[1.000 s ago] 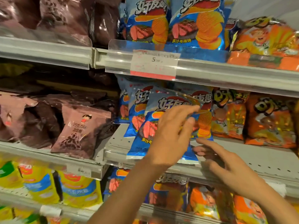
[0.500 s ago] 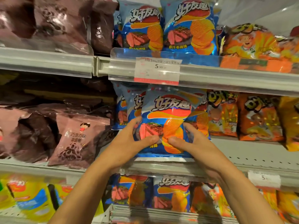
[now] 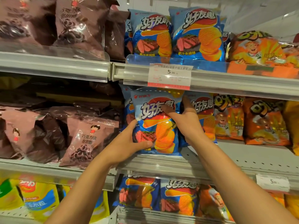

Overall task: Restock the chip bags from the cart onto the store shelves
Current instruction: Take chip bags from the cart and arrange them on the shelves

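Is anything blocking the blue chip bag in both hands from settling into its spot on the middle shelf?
Nothing visible blocks it. The blue chip bag already stands upright at the middle shelf front, ahead of matching bags.

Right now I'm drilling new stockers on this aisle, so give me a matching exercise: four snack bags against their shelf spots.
Things:
1. blue steak-flavour chip bag
2. pink chocolate ring snack bag
3. orange snack bag
4. yellow chip bag

Places:
A. bottom shelf, left
B. held between the left hand and right hand
C. middle shelf, right
D. middle shelf, left

Pairs: 1-B, 2-D, 3-C, 4-A
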The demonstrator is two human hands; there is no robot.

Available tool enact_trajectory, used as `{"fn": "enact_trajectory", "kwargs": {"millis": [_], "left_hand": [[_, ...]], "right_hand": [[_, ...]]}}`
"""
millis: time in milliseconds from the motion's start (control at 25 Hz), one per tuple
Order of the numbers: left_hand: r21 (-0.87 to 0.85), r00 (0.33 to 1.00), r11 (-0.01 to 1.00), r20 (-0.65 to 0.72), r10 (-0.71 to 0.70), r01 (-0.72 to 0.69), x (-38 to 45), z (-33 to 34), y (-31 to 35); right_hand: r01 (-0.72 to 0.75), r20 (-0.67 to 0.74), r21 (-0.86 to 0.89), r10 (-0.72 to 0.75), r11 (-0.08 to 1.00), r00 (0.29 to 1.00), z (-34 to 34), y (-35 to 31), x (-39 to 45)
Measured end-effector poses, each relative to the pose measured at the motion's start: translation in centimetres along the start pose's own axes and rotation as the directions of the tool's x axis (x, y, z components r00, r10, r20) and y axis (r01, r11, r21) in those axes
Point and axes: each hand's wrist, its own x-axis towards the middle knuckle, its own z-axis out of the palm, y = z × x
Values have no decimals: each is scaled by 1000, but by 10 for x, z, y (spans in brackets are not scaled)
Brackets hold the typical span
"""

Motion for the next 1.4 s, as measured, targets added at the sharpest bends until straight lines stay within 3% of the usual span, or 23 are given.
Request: {"fn": "enact_trajectory", "kwargs": {"millis": [120, 280, 400, 560, 800, 920, 1240, 1320, 1400], "left_hand": [[-59, 999, 998, -36, -12, 10, -1, 0, -5], [-145, 997, 988, -52, -54, 46, -2, 1, -6], [-208, 984, 977, -158, -80, 46, 8, 2, 4], [-168, 963, 985, -261, -70, 26, 13, 7, -2], [-124, 933, 991, -351, -83, 41, 19, 11, 2], [-96, 919, 995, -391, -56, 20, 34, 7, 12], [-51, 849, 999, -528, -19, -10, 44, 17, 5], [157, 787, 987, -603, 128, -40, 37, 22, 5], [572, 656, 812, -569, 496, -117, 23, 33, 5]], "right_hand": [[-26, 4, 18, 26, 1000, 1000, 3, 2, 5], [-154, 168, 40, 145, 987, 975, -5, 13, -2], [-103, 193, 74, 87, 992, 977, -3, 16, -10], [-117, 308, 61, 93, 991, 947, -6, 32, -24], [-64, 299, -48, 75, 997, 951, -9, 44, -40], [-58, 354, -58, 75, 997, 932, -7, 43, -41], [5, 313, -88, 23, 996, 950, -9, 40, -46], [38, 271, -101, -9, 994, 962, -6, 39, -48], [72, 221, -111, -46, 991, 974, -3, 41, -51]]}}
